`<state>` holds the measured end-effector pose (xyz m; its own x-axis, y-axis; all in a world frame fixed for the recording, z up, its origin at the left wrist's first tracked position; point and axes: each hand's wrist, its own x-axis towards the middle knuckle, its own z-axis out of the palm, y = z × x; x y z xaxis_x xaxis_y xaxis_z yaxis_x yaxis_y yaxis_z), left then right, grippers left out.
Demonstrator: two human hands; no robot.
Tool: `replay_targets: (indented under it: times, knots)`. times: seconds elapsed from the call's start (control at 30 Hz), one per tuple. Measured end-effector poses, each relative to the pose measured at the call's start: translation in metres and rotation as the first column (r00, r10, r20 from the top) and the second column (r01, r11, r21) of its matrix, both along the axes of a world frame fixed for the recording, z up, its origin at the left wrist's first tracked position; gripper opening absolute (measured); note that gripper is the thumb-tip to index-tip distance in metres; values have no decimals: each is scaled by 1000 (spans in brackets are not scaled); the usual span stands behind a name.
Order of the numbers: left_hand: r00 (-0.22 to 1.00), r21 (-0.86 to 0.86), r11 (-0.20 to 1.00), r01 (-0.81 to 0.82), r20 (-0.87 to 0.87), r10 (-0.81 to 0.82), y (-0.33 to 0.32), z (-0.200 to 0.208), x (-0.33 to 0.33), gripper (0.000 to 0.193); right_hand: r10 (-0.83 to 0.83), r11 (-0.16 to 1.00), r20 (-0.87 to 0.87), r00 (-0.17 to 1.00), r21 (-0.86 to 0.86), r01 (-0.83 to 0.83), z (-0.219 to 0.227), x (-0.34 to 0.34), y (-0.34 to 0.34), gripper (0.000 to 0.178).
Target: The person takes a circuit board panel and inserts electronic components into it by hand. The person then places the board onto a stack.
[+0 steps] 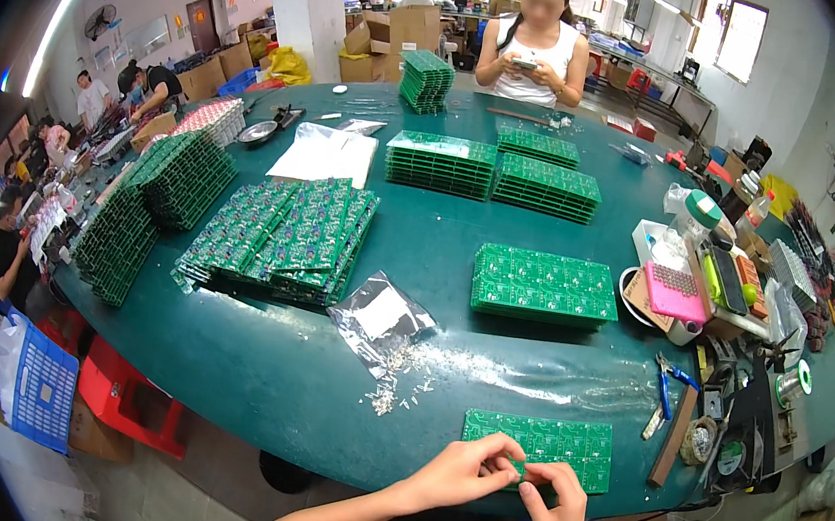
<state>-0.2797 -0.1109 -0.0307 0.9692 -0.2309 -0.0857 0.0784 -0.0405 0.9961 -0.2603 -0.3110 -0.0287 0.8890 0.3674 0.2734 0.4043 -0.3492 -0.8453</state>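
Note:
A green circuit board (571,438) lies flat at the table's near edge. Over its lower left part, my left hand (467,473) and my right hand (558,503) meet with fingertips close together. Both are closed in a pinch, and whatever sits between the fingers is too small to make out. Beyond the board and to its left, small white pieces (387,388) are scattered beside an open silvery plastic bag (380,319). A stack of like green boards (546,285) stands farther off, past my hands.
Populated boards (284,233) are piled at left, near upright board racks (179,177). More board stacks (440,165) stand at the far side. Blue-handled cutters (667,385), a wooden strip (674,436) and a solder spool (794,382) lie at right. A person (536,51) stands across the table.

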Motion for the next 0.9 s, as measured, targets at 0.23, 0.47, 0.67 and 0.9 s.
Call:
replay_targets:
  times: [0.23, 0.47, 0.67, 0.9]
  knots:
    - [1000, -52, 999, 15, 15, -14, -14, 0, 3, 27, -5, 996, -55, 998, 94, 10, 8, 5, -7, 8]
    - [992, 38, 999, -20, 123, 15, -16, 19, 2, 23, -21, 949, -249, 968, 300, 98, 6, 9, -10, 8]
    - [995, 110, 994, 16, 98, -27, -22, 8, -6, 16, -5, 983, -106, 994, 181, 24, 4, -1, -17, 11]
    - [956, -290, 954, 78, -249, -154, -17, 9, -7, 15, 65, 956, -233, 970, 293, 6, 5, -4, -18, 12]
